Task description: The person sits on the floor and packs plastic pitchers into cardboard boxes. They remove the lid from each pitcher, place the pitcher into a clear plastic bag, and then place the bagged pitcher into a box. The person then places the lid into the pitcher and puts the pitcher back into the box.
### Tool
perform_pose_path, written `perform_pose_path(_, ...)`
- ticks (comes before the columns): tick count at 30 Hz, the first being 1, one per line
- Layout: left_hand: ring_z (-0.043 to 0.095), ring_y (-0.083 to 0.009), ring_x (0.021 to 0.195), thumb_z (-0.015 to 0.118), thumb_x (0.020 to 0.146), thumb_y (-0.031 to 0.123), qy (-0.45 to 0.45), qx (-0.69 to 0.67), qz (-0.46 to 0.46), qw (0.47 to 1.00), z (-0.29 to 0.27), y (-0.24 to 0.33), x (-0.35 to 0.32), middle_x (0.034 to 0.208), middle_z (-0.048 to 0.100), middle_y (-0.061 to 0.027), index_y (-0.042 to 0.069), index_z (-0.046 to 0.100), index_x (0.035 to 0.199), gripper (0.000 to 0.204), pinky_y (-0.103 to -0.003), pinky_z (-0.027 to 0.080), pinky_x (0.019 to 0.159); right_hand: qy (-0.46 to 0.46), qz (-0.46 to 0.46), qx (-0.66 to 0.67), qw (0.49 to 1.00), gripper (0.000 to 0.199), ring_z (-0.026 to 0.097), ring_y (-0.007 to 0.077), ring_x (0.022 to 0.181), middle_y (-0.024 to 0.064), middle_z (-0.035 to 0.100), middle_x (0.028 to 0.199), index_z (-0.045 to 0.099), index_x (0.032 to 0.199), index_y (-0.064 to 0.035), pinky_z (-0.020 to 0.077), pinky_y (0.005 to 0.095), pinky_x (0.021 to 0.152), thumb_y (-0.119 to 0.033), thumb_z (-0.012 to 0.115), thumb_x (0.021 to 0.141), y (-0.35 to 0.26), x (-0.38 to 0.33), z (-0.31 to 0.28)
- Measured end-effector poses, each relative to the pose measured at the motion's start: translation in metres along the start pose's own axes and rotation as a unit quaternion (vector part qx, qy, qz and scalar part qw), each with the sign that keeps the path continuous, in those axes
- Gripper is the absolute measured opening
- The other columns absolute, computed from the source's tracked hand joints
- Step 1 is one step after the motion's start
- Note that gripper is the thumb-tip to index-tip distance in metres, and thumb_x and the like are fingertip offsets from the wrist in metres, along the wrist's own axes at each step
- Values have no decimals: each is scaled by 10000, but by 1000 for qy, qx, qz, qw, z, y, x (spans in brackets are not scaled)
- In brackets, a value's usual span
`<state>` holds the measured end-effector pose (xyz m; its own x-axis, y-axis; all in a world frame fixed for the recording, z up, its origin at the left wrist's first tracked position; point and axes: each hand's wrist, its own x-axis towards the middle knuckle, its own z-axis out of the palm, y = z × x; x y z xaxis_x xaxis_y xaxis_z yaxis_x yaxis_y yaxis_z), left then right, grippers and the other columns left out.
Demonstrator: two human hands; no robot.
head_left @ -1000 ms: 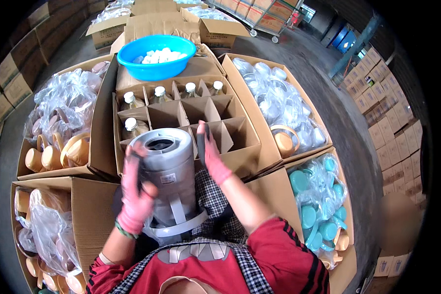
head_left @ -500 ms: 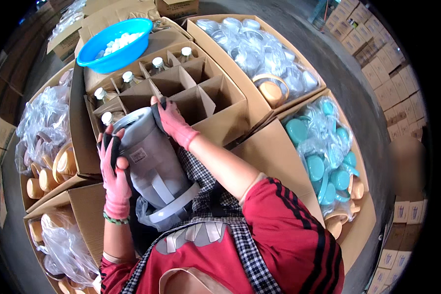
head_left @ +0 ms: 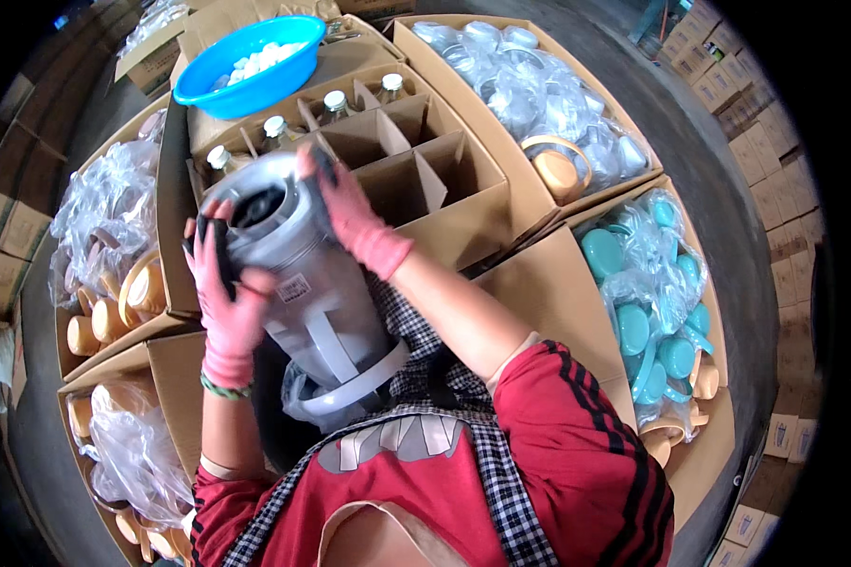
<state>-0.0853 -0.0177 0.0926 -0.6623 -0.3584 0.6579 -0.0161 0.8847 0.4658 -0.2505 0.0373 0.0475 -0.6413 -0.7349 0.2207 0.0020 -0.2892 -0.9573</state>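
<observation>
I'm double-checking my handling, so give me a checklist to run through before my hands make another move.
1. Left hand touching the grey container: ok, against its left side.
2. Right hand touching it: ok, at the upper right, near the rim.
3. Top opening uncovered: ok, no lid over it.
4. Inside of the opening clear: cannot tell, too dark and blurred.
5. Lower end free of loose wrap: not ok, clear plastic bunches beside it.
6. Blue basin clear of both hands: ok, it sits beyond the divided carton.
</observation>
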Motion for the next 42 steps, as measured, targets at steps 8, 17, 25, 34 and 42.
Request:
perform_pose_path(8, 532, -216, 908, 740, 510, 107, 110, -154, -203, 961, -34, 26, -6, 975, 555, -124, -1, 502, 1037, 588, -320, 413, 805, -59, -392, -236, 887, 767, 335, 327, 1132, 187, 310, 1261, 288, 1259, -66, 289, 420, 926, -468, 612, 693, -75, -46, 9)
perform_pose_path(17, 543, -221, 850, 812, 490, 195, 192, -192, -103, 957, -5, 48, -36, 927, 548, -126, -27, 488, 986, 633, -298, 424, 783, -38, -13, -84, 996, 542, 413, 208, 1089, 108, 395, 1216, 323, 1238, -27, 338, 338, 915, -367, 457, 837, -63, -73, -2)
perform_pose_path(25, 506, -298, 886, 787, 496, 198, 222, -200, -40, 954, -13, 27, -37, 964, 519, -134, 9, 486, 1020, 633, -354, 425, 766, -158, -117, -325, 925, 445, 518, 274, 960, 136, 553, 1014, 494, 1067, -24, 384, 369, 824, -332, 539, 750, -69, -65, 6)
perform_pose_path(34, 538, -138, 773, 678, 696, 328, 427, -568, -308, 633, -12, -60, -25, 858, 570, -55, 32, 521, 987, 444, -267, 443, 695, -305, 213, 83, 925, 723, 558, 230, 674, 143, 567, 812, 432, 1078, 37, 446, 289, 607, -611, 269, 803, -78, 25, 28)
perform_pose_path(42, 557, -195, 884, 505, 809, 203, 527, -710, -298, 360, 12, -143, -55, 952, 583, -46, 100, 527, 984, 204, -357, 430, 845, -219, 67, -524, 820, 300, 585, 218, 696, 113, 606, 704, 586, 771, 12, 431, 309, 611, -284, 537, 779, 65, 129, 23)
